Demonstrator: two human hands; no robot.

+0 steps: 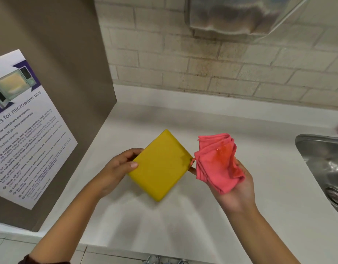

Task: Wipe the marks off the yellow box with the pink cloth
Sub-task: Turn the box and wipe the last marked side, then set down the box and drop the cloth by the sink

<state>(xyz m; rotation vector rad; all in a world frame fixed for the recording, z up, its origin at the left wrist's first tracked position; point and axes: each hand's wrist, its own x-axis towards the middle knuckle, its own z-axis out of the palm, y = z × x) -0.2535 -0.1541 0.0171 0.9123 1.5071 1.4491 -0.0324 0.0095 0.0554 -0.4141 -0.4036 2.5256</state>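
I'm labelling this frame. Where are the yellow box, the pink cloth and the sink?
yellow box [160, 166], head view, middle of top face.
pink cloth [217, 162], head view, bunched centre.
sink [305, 147], head view, left rim.

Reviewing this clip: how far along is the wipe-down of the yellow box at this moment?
Done: both items are picked up. The left hand holds the yellow box above the white counter; the right hand holds the bunched pink cloth, which has an orange stain. In hand: cloth beside the box's right edge, not on its top face. Left: a dark smudge near the right corner, so wiping there remains.
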